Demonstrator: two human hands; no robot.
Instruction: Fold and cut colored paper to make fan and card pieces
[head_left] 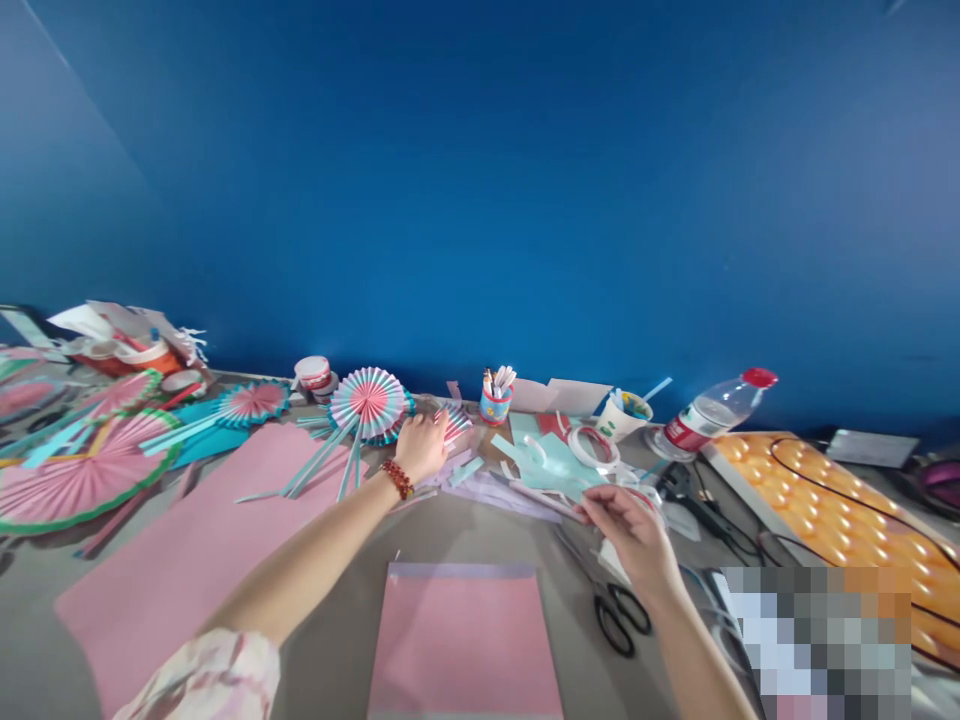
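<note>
My left hand [421, 446], with a beaded bracelet on the wrist, reaches to the back of the table. Its fingertips are at a small pink-striped pleated paper [457, 426]; blur hides whether they grip it. Just left stands a round pleated paper fan [367, 398] with pale blue strips. My right hand [631, 528] is closed, thumb and fingers together at the end of a thin pale strip [541, 498]. Scissors [604, 595] with black handles lie below this hand. Front and centre lies a pink paper sheet [465, 640] with a lilac band along its far edge.
More pleated fans [90, 460] and a large pink sheet [195, 540] cover the left. Pale green scraps [551, 462], a tape roll [593, 449], a pen cup [496, 402] and a paper cup [625, 415] stand behind. At right are a bottle [705, 418], cables and an orange panel [832, 500].
</note>
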